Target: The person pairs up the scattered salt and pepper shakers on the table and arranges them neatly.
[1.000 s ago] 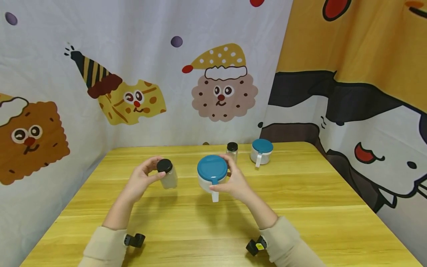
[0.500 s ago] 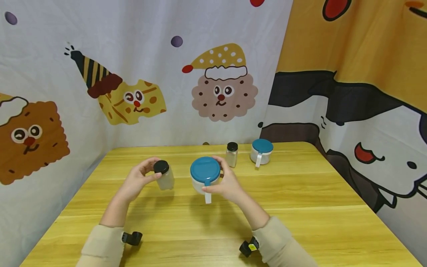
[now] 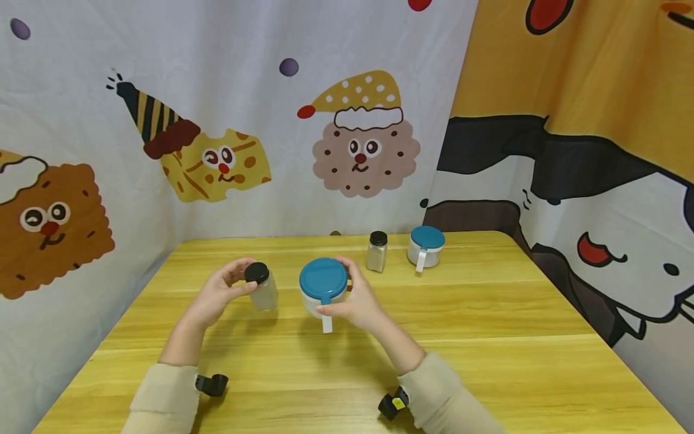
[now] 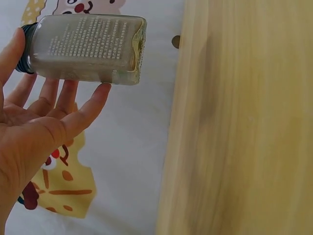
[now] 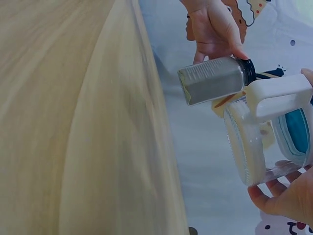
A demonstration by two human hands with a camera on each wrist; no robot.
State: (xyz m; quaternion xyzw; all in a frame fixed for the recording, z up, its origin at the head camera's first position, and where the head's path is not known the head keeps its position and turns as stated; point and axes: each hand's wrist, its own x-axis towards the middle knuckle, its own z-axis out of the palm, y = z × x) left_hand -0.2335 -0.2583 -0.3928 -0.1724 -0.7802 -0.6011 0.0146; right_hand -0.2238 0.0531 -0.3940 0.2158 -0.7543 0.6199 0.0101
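Observation:
My left hand (image 3: 217,295) grips a glass spice jar (image 3: 265,295) near its black lid, thumb on one side and fingers on the other. Small printed text covers the jar's flat side in the left wrist view, and pale grey-brown contents show through. To its right, my right hand (image 3: 360,302) holds a round seasoning pot (image 3: 323,278) with a blue lid, a clear body and a white handle (image 5: 281,93). Both containers hang above the table, casting shadows on it, with a small gap between them.
Farther back on the wooden table (image 3: 477,355) stand a second black-lidded spice jar (image 3: 376,253) and another blue-lidded seasoning pot (image 3: 425,247), side by side. A printed cloth curtain (image 3: 233,217) hangs behind the table's back edge.
Both hands have drifted left and slightly nearer, carrying the spice jar and the seasoning pot. The jar standing at the back, partly covered before, now shows fully.

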